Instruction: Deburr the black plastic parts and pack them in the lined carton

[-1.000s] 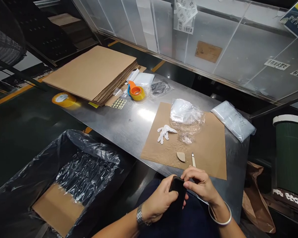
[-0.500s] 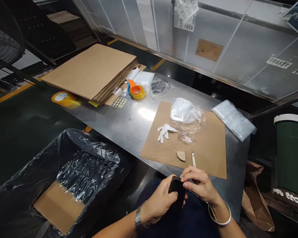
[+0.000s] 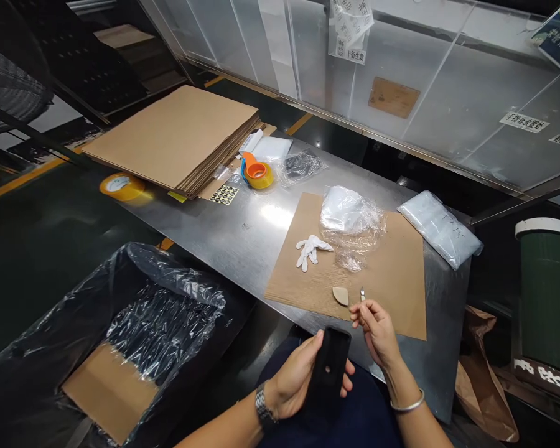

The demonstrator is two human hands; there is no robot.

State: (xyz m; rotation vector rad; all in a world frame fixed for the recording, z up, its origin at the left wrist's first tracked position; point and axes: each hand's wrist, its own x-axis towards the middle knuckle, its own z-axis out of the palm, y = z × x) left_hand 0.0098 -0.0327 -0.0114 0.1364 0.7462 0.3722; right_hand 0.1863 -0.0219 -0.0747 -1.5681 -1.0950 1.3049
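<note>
L hand (image 3: 295, 379) – black case (image 3: 330, 367); R hand (image 3: 376, 326) – maybe scalpel (image 3: 363, 294)

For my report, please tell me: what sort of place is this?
Probably a packing station in a factory or warehouse: flat cardboard sheets are stacked on a steel table, with a tape roll and plastic bags.
</note>
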